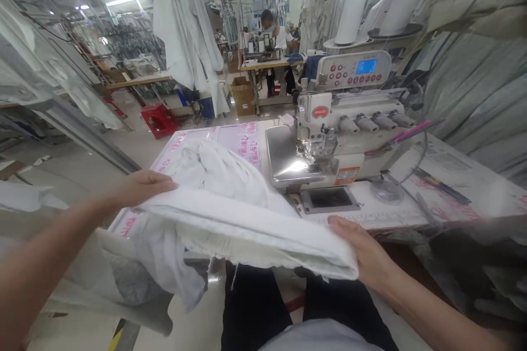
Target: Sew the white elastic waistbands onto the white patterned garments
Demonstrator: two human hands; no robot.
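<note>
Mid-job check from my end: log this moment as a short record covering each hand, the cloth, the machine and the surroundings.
Left hand: holding the white garment near the left end of its band
Right hand: holding the band's right end
Garment: band stretched between both hands, more cloth bunched on the table
Machine: sewing machine, blue display lit
Thread: white cones behind the machine
Background: person at another workstation, red stool, cardboard box

Right hand [362, 249], lower right: fingers partly hidden by white garment [247, 222]. Sewing-machine display [366, 66], upper right: characters too small to read.
</note>
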